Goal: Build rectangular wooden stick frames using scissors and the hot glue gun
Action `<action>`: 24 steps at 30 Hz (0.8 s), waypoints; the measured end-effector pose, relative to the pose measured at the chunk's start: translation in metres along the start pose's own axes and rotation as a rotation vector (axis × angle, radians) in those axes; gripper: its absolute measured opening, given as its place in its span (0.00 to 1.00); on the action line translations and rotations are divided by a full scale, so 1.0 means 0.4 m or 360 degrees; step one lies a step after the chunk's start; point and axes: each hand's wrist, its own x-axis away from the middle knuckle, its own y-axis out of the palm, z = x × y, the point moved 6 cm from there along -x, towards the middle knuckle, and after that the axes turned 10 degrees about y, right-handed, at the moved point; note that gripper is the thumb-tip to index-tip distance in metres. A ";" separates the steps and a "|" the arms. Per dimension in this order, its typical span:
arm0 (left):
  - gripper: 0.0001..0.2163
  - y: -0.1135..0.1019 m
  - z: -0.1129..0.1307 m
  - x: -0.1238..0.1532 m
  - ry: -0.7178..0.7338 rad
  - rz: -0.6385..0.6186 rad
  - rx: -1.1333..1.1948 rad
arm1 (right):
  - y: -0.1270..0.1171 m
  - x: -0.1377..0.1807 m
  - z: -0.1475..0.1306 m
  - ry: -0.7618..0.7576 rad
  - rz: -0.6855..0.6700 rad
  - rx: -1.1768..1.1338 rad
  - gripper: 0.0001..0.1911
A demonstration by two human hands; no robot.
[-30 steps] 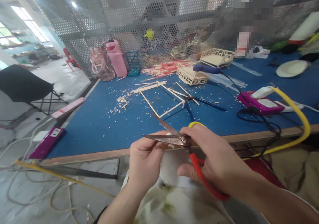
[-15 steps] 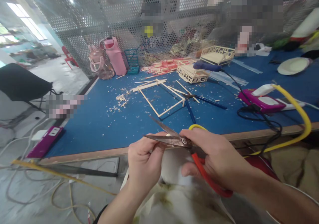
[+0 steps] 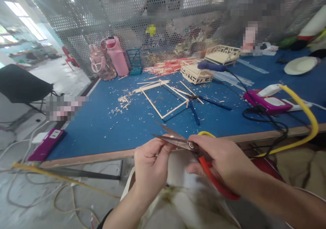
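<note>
Your right hand gripped the scissors — blades apart — while your left hand pinched shut, touching the lower blade.

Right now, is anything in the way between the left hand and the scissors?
Nothing visible does. The left hand sits right under the open scissors, and the right hand holds the handles. Whether the left hand pinches something tiny is too small to tell.
</note>
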 end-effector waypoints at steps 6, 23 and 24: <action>0.11 0.008 0.020 0.004 0.0217 -0.0045 -0.0147 | -0.007 0.002 -0.022 -0.0081 0.0171 -0.0096 0.31; 0.11 0.056 -0.080 0.021 -0.0652 -0.0052 0.0648 | -0.082 -0.010 0.056 0.0262 0.0214 -0.0182 0.19; 0.15 0.067 -0.086 0.022 -0.0747 -0.0074 0.0815 | -0.103 -0.011 0.075 0.0364 0.0320 -0.0150 0.19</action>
